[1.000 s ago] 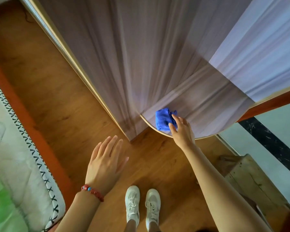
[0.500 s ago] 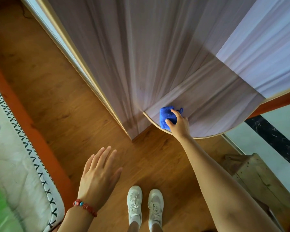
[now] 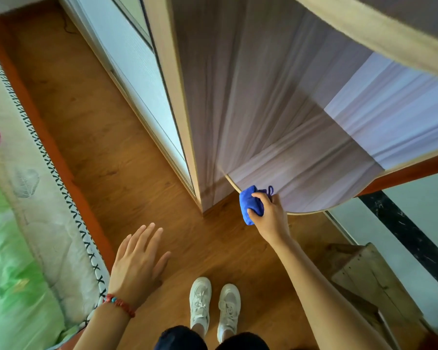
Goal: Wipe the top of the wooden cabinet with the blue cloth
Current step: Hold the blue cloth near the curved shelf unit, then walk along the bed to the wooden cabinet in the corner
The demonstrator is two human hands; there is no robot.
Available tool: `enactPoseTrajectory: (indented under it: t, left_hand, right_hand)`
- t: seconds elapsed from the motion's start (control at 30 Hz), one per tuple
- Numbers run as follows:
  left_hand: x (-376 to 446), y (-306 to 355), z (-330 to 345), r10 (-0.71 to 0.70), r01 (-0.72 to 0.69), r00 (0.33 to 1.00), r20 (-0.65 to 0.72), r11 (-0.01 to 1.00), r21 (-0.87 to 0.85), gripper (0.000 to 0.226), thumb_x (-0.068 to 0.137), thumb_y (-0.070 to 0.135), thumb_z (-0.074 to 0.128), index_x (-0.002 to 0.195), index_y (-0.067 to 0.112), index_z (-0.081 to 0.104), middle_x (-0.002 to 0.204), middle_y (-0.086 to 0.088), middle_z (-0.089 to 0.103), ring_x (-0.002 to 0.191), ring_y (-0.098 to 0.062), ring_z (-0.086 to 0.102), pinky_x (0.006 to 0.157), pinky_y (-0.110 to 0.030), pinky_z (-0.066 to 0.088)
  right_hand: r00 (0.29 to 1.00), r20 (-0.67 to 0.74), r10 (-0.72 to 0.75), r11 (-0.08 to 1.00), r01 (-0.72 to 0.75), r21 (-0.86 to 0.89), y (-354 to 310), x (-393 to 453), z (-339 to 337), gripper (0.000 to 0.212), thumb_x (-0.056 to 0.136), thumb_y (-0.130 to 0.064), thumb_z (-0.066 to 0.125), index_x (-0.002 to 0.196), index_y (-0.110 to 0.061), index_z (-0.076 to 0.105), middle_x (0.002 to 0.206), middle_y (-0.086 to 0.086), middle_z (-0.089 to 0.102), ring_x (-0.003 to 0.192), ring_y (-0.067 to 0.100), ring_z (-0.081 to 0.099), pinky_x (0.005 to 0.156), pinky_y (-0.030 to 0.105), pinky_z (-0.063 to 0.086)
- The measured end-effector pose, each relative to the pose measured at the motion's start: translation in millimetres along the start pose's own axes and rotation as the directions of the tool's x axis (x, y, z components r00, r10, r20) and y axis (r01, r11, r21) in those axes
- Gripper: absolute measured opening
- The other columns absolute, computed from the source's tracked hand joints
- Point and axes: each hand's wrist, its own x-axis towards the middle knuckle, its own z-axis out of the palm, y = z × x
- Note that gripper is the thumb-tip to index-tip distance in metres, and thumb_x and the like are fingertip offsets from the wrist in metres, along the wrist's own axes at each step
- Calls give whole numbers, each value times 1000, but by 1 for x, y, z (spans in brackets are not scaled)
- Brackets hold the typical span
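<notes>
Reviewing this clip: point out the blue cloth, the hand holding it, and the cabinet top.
blue cloth (image 3: 248,203): head view, on its bunched middle.
right hand (image 3: 271,215): head view, on the back of the hand.
cabinet top (image 3: 314,183): head view, on bare wood near the curved edge.

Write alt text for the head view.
The right hand grips a bunched blue cloth at the rounded front edge of the wooden cabinet top. The left hand hovers open over the wood floor, above white sneakers.
</notes>
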Motion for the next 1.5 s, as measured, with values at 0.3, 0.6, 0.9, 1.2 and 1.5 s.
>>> enactPoseTrajectory:
  t: [0.3, 0.6, 0.9, 1.2, 1.5]
  left_hand:
    - [-64, -22, -40, -125, 119, 990, -60, 988, -95, 71, 94, 55, 16, 119, 4, 58, 123, -16, 57, 113, -34, 53, 90, -51, 42]
    - [-138, -31, -59, -380, 345, 899, -218, 921, -182, 72, 95, 55, 15, 112, 4, 63, 115, -16, 61, 108, -31, 51, 89, -44, 43]
    - [-241, 3, -36, -752, 687, 631, -191, 656, -313, 75, 95, 55, 15, 109, 3, 65, 115, -17, 62, 107, -33, 57, 94, -41, 32]
    - [-364, 29, -1, -966, 866, 238, -99, 257, -428, 77, 95, 55, 12, 106, 2, 67, 112, -17, 64, 104, -33, 59, 92, -42, 34]
    - [-495, 11, 27, -998, 881, -56, -28, -36, -472, 80, 95, 56, 9, 104, 2, 67, 109, -17, 65, 101, -34, 62, 85, -46, 46]
  right_hand:
    - [984, 14, -177, 981, 178, -71, -87, -62, -58, 39, 77, -19, 69, 113, -14, 57, 108, 17, 51, 81, 26, 61, 62, 21, 45]
    - [894, 176, -413, 897, 432, -89, -150, -78, -68, 35, 78, -19, 67, 112, -15, 57, 116, 15, 49, 88, 28, 59, 64, 24, 41]
    - [622, 443, -646, 693, 721, -1, -196, -91, -48, 38, 78, -19, 66, 115, -16, 57, 119, 14, 47, 85, 33, 61, 69, 32, 48]
    - [250, 619, -744, 405, 906, 121, -267, -173, 7, 42, 80, -23, 65, 120, -18, 54, 116, 10, 45, 88, 32, 61, 73, 35, 49]
    - [-89, 662, -744, 180, 928, 327, -343, -316, 95, 40, 74, -23, 70, 112, -20, 58, 107, 10, 48, 84, 33, 60, 68, 40, 50]
